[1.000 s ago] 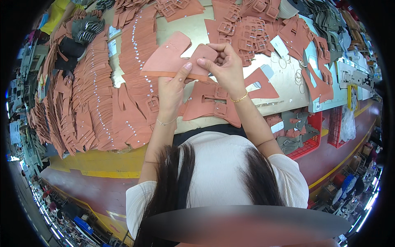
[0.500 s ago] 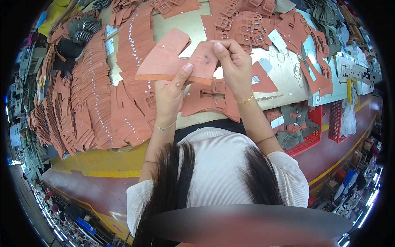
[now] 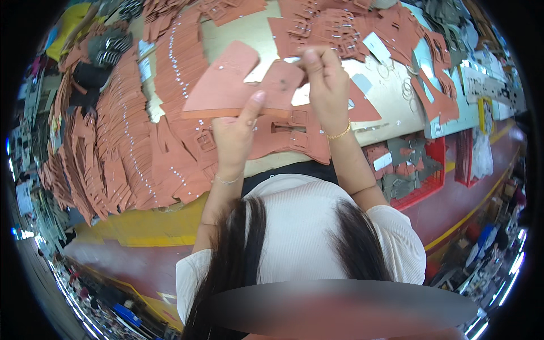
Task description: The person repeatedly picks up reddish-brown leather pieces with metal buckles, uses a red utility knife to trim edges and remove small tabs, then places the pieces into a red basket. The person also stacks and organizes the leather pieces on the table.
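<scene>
My left hand (image 3: 235,139) grips a salmon-coloured leather shoe upper piece (image 3: 221,85) by its lower edge, thumb on top. The piece is held up above the table, its paler face up. It has a deep notch in its top edge and a small dark mark on its right lobe. Beside the upper right corner of that lobe is my right hand (image 3: 326,76), thumb and fingers pinched together and slightly blurred. What lies between those fingertips cannot be made out. Below the held piece, a similar piece with buckles (image 3: 303,139) rests on the table.
Long overlapping rows of salmon pieces (image 3: 122,136) cover the table's left side. Buckled pieces (image 3: 340,34) lie at the back, near a white tag (image 3: 377,48). A red crate (image 3: 433,175) with grey and salmon pieces stands at right. A person in yellow (image 3: 71,28) is far left.
My right fingertips have shifted slightly up and right at the lobe's corner. The held piece has moved a little left in my left hand.
</scene>
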Available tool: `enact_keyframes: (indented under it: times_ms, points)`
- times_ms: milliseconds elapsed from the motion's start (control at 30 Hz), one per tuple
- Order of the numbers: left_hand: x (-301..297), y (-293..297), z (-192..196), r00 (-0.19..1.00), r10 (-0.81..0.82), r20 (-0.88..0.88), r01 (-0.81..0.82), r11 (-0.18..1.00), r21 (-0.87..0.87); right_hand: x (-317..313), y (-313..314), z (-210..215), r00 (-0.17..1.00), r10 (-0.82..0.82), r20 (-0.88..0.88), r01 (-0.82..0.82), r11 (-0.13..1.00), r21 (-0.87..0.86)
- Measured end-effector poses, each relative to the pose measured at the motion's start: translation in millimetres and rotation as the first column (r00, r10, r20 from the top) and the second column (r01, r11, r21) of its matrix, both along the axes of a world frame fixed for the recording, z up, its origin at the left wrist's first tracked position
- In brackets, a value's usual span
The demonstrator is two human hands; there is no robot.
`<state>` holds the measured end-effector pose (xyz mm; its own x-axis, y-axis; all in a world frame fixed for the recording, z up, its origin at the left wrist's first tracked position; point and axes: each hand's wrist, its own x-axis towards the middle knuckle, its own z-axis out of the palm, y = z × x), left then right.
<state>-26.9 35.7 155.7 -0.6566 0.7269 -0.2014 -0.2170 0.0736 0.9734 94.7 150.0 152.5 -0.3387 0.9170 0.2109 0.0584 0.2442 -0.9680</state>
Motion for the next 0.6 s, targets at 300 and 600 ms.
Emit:
enact_keyframes:
  times_ms: [300, 600]
  points:
    - [-47, -10, -38, 0.869, -0.495, 0.010, 0.462, 0.803, -0.377, 151, 55, -38, 0.528, -0.159, 0.834, 0.090, 0.987, 0.131]
    - [-45, -17, -50, 0.910, -0.413, -0.036, 0.360, 0.831, -0.425, 175, 38, -114, 0.339, -0.073, 0.938, 0.254, 0.967, -0.016]
